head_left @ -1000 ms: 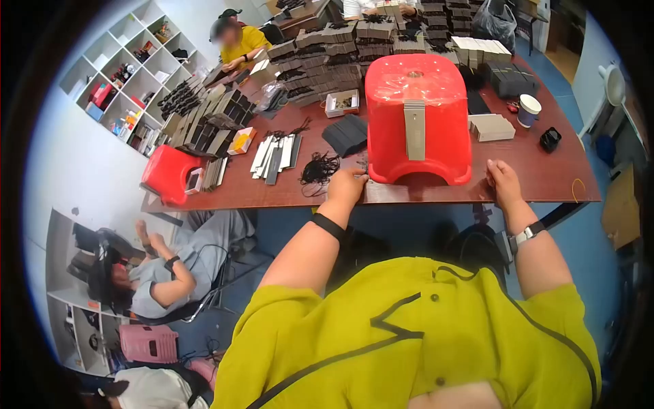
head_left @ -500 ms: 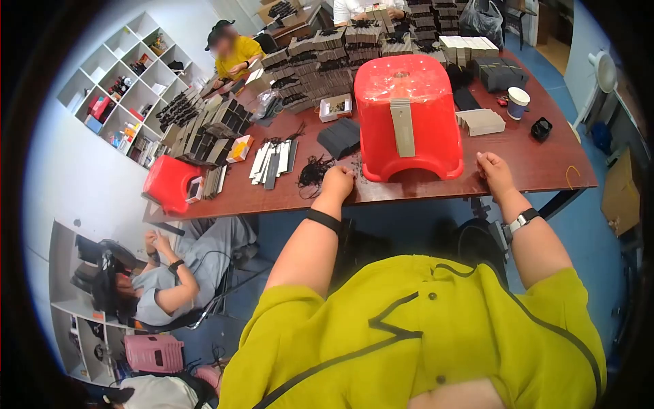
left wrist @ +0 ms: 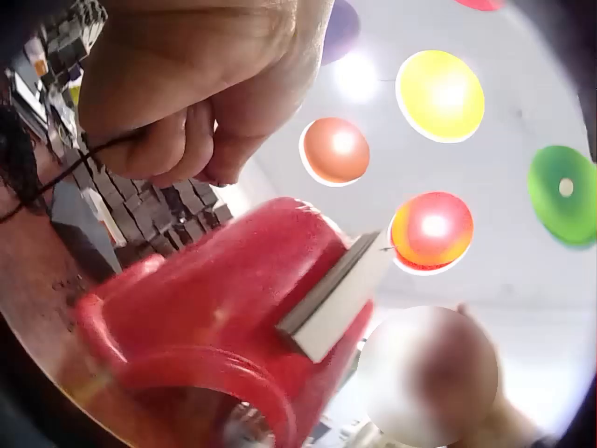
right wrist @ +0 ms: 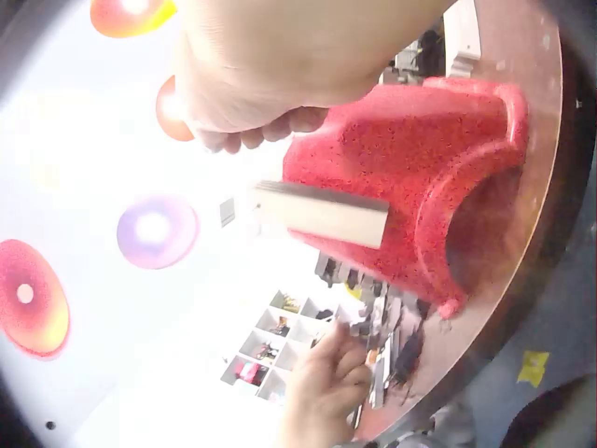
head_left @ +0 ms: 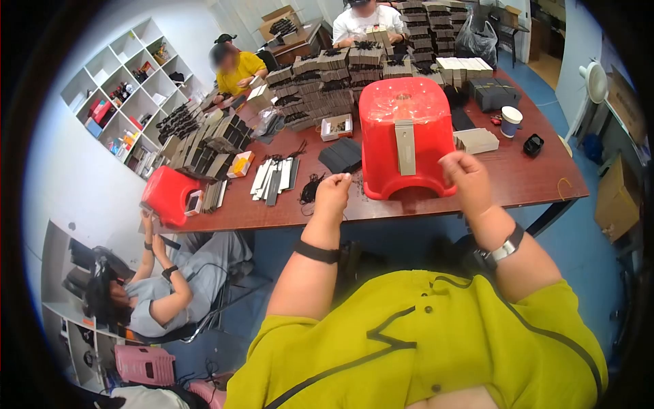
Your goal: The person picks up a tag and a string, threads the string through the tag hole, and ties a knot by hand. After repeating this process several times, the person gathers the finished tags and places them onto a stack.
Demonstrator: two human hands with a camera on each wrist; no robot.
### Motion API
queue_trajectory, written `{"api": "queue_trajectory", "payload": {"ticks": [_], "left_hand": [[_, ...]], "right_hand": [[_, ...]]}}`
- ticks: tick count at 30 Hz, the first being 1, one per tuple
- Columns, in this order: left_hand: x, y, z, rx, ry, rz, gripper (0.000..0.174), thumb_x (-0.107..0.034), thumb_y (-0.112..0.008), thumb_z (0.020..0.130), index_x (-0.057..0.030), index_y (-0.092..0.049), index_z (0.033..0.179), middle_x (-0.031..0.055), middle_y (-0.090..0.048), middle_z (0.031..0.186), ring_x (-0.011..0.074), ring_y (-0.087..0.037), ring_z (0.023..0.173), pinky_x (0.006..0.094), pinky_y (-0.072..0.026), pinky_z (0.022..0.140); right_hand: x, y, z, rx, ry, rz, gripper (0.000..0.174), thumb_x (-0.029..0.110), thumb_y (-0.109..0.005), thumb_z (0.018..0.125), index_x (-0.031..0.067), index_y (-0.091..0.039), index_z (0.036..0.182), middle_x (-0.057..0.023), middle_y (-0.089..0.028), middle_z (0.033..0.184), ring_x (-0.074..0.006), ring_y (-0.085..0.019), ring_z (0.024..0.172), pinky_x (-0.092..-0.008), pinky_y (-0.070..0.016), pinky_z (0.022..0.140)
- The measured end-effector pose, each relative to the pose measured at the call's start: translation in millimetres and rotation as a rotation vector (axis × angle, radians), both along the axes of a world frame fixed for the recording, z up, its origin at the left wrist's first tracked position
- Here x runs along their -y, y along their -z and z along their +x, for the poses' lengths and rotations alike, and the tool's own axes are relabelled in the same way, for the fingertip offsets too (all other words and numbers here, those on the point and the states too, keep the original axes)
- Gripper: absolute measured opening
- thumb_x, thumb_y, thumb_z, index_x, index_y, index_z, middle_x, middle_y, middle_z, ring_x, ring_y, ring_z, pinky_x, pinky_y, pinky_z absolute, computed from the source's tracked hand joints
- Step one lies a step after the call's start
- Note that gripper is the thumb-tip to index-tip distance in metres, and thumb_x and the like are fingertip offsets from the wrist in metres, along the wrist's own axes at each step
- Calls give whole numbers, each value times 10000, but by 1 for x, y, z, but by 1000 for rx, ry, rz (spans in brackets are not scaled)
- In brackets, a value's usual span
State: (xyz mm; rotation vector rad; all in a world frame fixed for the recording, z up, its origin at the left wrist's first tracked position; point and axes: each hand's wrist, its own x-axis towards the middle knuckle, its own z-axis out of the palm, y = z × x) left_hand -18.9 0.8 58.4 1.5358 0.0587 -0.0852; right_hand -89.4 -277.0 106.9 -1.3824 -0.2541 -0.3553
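Observation:
An upturned-looking red plastic stool (head_left: 409, 140) stands on the table in front of me, with a narrow stack of grey cardboard strips (head_left: 405, 146) against its near side. My left hand (head_left: 332, 199) is left of the stool, fingers curled around a thin black cord (left wrist: 65, 173) that trails off leftward in the left wrist view. Behind that hand lies a tangle of black cords (head_left: 311, 189). My right hand (head_left: 470, 183) hovers at the stool's right edge, fingers curled in; nothing shows between them in the right wrist view (right wrist: 270, 131).
Dark flat pieces (head_left: 340, 156) and white strips (head_left: 270, 178) lie left of the stool. Tall bundles of strips (head_left: 317, 85) fill the back. A paper cup (head_left: 510, 121) and a black object (head_left: 533, 144) are at right. Another red stool (head_left: 170, 196) sits at the left end, where a person sits.
My right hand has moved left to the stool's edge, and my left hand has risen slightly off the tabletop. The seated person at left has reached toward the other red stool.

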Motion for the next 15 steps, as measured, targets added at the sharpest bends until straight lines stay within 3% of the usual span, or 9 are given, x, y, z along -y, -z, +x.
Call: {"api": "queue_trajectory", "payload": {"ticks": [1,2,3,5,6,8,11,14,15], "left_hand": [[-2,15,8,96,-84,168,195,-208,-602,846,-13,-606,843,-29,-474,586,69,-424,504,232,-365,467],[-4,32,14,194,-177,401,255,-243,-621,822,11,-619,806,69,-594,658,186,-564,612,314,-457,602],[-7,46,20,188,-175,396,255,-243,-621,822,11,-619,806,69,-594,658,186,-564,612,314,-457,602],[-13,70,23,326,-178,906,291,-288,-634,793,1,-627,824,168,-634,746,307,-614,722,390,-472,680],[-12,71,19,267,-180,953,309,-319,-639,777,-12,-636,817,210,-630,827,368,-600,829,425,-463,733],[-6,60,15,222,-142,973,307,-322,-640,775,-17,-637,804,203,-633,827,365,-599,829,427,-461,735],[-7,54,16,248,-127,970,299,-306,-648,774,-8,-639,770,198,-633,763,341,-617,740,408,-469,681],[-16,54,22,180,-91,573,281,-246,-651,793,23,-628,717,106,-556,534,197,-539,460,328,-418,473],[-18,52,23,181,-91,572,281,-246,-651,793,23,-628,717,106,-556,534,197,-539,460,328,-418,473]], "right_hand": [[-8,4,-2,-47,-95,-13,123,160,-594,868,42,-618,844,38,-543,696,-42,-470,613,-191,-386,561],[-16,14,-2,-44,-119,-85,120,154,-594,867,39,-615,840,31,-549,699,-44,-471,612,-192,-390,564],[-23,25,-1,-53,-160,-123,129,157,-595,866,36,-610,824,32,-550,695,-47,-474,604,-200,-395,558],[-26,40,0,-250,-301,-161,133,159,-603,859,30,-611,826,26,-552,692,-53,-481,610,-203,-399,563],[-26,47,2,-264,-301,-164,133,159,-603,859,30,-611,826,26,-552,692,-53,-481,610,-203,-399,563],[-26,54,9,-323,-304,-435,137,157,-612,850,22,-612,827,19,-555,686,-57,-482,605,-200,-398,559],[-25,49,16,-374,-332,-490,142,155,-611,844,14,-613,824,9,-564,683,-60,-487,597,-205,-402,546],[-30,44,22,-286,-366,-494,143,149,-604,845,7,-617,828,3,-567,675,-67,-502,595,-212,-414,539],[-34,42,25,-285,-365,-495,143,149,-604,845,7,-617,828,3,-567,675,-67,-502,595,-212,-414,539]]}}
